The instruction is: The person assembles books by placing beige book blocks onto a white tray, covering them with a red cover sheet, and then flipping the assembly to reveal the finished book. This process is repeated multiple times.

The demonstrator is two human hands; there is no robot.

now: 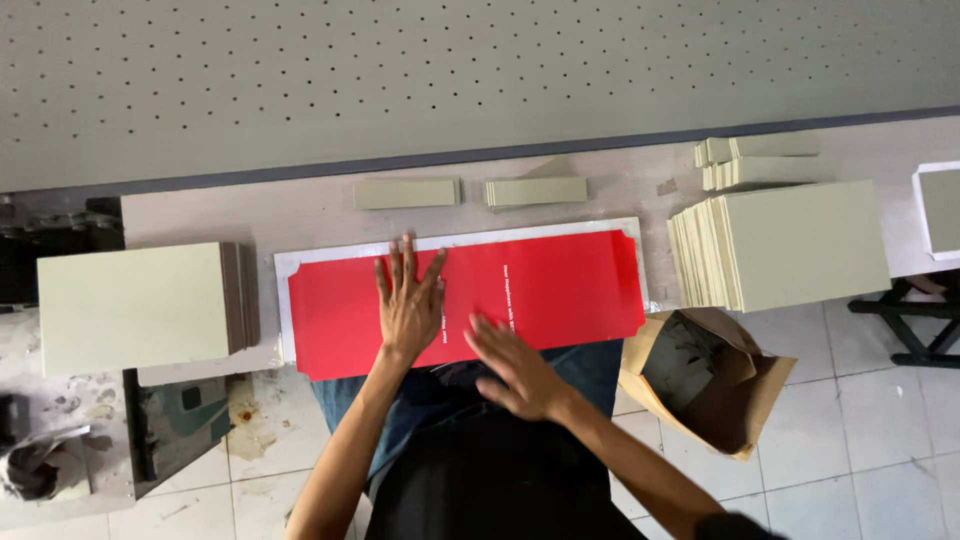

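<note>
A long red sheet [560, 290] with notched corners and small white print lies flat on a white board [283, 262] at the table's near edge. My left hand [408, 298] presses flat on the sheet's middle, fingers spread toward the far side. My right hand [515, 368] rests on the sheet's near edge, fingers together and pointing left, slightly blurred. Neither hand holds anything.
Two narrow pale green strips [406, 193] [536, 191] lie beyond the sheet. A stack of pale boards [140, 305] sits at the left, a fanned stack [790, 245] and smaller piles [760, 160] at the right. An open brown paper bag [715, 385] stands on the tiled floor.
</note>
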